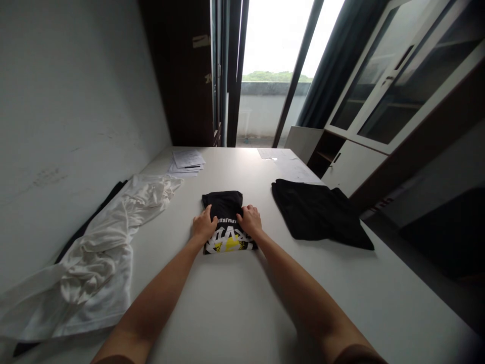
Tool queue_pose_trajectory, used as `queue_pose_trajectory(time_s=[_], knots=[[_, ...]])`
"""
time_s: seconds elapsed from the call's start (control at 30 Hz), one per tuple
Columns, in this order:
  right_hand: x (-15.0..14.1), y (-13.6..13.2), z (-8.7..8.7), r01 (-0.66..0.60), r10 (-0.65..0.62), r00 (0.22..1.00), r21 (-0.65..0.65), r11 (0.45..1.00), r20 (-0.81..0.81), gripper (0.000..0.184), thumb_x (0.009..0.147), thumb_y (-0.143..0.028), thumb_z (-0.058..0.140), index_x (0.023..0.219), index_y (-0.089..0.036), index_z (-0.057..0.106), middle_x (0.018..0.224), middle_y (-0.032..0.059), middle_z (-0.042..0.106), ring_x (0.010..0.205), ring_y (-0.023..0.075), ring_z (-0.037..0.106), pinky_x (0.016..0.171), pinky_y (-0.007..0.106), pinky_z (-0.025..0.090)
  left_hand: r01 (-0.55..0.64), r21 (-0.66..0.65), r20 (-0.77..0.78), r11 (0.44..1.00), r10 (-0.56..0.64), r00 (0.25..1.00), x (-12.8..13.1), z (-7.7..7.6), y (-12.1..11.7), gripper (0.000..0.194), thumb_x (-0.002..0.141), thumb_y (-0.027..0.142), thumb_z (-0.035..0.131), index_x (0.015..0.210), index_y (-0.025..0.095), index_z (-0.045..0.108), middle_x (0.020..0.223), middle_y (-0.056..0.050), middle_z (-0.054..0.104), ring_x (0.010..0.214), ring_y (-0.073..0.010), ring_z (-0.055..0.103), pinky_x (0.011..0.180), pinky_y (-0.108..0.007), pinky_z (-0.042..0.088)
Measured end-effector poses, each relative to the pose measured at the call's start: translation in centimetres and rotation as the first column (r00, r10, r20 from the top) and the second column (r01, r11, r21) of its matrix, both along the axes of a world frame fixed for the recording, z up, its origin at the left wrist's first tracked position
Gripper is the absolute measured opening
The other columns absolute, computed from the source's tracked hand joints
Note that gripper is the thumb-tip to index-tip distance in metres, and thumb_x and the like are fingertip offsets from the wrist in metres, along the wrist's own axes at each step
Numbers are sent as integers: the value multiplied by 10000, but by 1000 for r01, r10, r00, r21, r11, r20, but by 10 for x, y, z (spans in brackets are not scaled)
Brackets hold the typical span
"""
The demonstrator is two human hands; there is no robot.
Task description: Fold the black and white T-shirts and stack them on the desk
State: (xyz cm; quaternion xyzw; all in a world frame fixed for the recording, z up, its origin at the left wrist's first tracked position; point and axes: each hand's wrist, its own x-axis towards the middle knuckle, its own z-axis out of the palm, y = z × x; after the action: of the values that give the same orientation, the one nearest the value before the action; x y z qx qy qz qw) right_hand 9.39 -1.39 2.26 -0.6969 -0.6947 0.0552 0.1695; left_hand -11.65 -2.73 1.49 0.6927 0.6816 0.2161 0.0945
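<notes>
- While both hands worked the printed black garment, a rumpled white garment lay well to its left, over some dark cloth.
- Loose papers sat beyond it, a bit left.
- Left hand: on its left edge, thumb and finger parted; couldn't tell if fabric was pinched.
- Printed black garment itself: folded compact on the white table, between the hands, yellow-and-white print toward the wearer. Doing this well, I judged, meant matched pressure both sides, edges squared, layers smoothed outward.
- Right hand: on its right edge, fingers bent, thumb over the top; pinch also unclear.
- Black cloth: well to its right, spread flat.
</notes>
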Motion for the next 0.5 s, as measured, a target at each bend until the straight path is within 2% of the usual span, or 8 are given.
queue_pose_trajectory(time_s=[0.1,0.23,0.4,0.5], knots=[[-1,-1,4,-5,0,997,-63,998,-82,338,1008,-383,527,1255,-184,643,1241,131,675,1170,274,593,968,335,448,28,-8,24,1000,-27,999,-1,1,1,594,989,350,496,1559,215,399,1470,-123,597,1316,-296,585,1118,-446,397],[6,-3,11,-23,-3,988,-162,987,-155,537,998,-424,549,1493,-233,468,1214,111,721,1099,289,671,908,355,490,28,6,65,1000,-29,997,-2,3,1,584,983,328,518,1552,236,426,1421,-111,639,1263,-299,628,1102,-443,422],[14,-5,10,-205,180,952,-79,976,-249,732,967,-262,586,1626,-322,272,1401,56,645,1225,260,637,1009,338,483,37,85,138,996,-49,989,-1,-2,2,544,971,296,525,1510,233,486,1468,-99,596,1287,-277,605,1096,-400,443],[12,-5,6,-281,258,928,-50,959,-269,695,965,-236,579,1610,-334,339,1503,37,557,1314,244,579,1081,328,456,36,100,146,994,-51,988,-1,-6,2,524,968,298,530,1489,243,513,1449,-96,601,1261,-270,616,1079,-388,459]])
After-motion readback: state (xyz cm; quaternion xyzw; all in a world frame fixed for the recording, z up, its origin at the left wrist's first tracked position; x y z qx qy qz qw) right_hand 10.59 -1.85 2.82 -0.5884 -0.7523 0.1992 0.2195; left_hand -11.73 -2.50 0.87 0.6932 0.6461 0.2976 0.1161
